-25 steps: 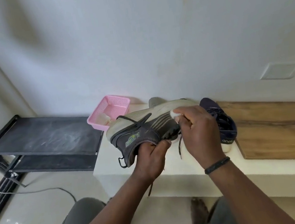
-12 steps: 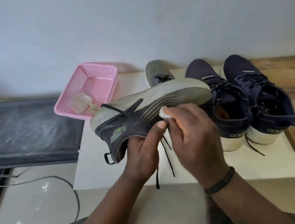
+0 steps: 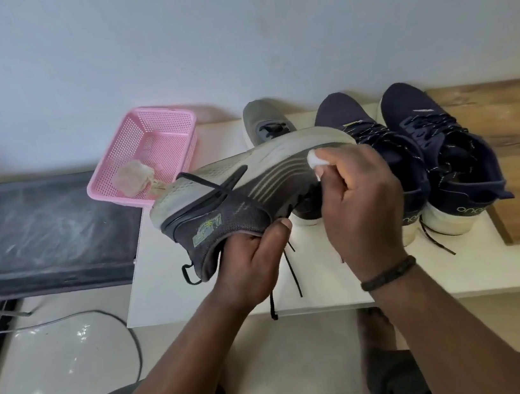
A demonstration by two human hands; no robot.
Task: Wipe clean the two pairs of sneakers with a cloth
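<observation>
Since half a second ago, our right hand [image 3: 361,202] has slid its small white cloth [image 3: 315,158] along the sole toward the toe of the grey sneaker [image 3: 235,197], and the view has dipped closer. Our left hand [image 3: 254,257] grips the sneaker by its heel collar, fingers tucked inside and thumb outside, holding it on its side above the white desk [image 3: 198,292], laces dangling. The right hand's fingers are pinched tight on the cloth, pressing it against the pale edge of the sole near the toe.

The other grey sneaker [image 3: 266,122] waits behind, standing on the desk. The navy pair [image 3: 413,155] stands beside it, to the right, apparently untouched. A crumpled wipe [image 3: 135,177] lies in the pink basket [image 3: 155,124].

By our reckoning we're early on: one shoe of four in hand, its sole edge partly grubby toward the heel, three left.
</observation>
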